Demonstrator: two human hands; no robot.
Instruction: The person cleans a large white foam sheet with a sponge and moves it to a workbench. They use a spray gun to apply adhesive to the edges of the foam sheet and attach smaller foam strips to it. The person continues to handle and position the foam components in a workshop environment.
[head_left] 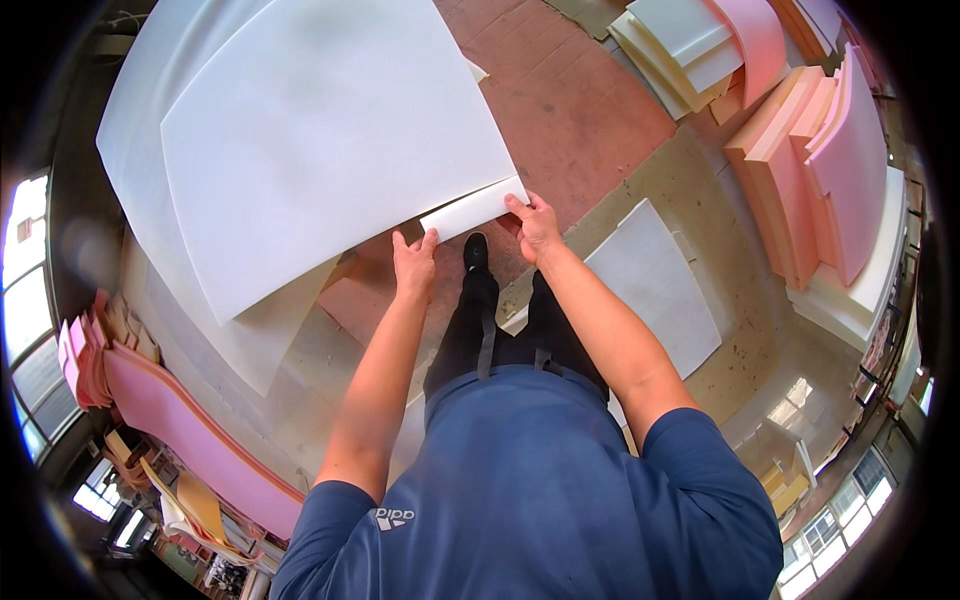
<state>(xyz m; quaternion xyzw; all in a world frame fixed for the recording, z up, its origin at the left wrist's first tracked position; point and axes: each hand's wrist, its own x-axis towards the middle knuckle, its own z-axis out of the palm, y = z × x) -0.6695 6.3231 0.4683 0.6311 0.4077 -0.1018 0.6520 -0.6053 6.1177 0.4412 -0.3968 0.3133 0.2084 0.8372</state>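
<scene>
**Here, both hands grip a white foam sheet's near edge**

The left hand (414,262) and right hand (533,224) sit apart, each closed on the near edge of the large white foam sheet (330,140), which spreads away above them. Beyond the right hand stand pink foam slabs (820,170); a smaller white sheet (655,280) lies on the floor just beside that forearm.

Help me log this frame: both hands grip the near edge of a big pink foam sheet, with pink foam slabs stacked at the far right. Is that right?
Not quite: the sheet is white, not pink. The head view shows the left hand and right hand gripping the near edge of a large white foam sheet. The rest stands: pink foam slabs are stacked at the far right.
</scene>
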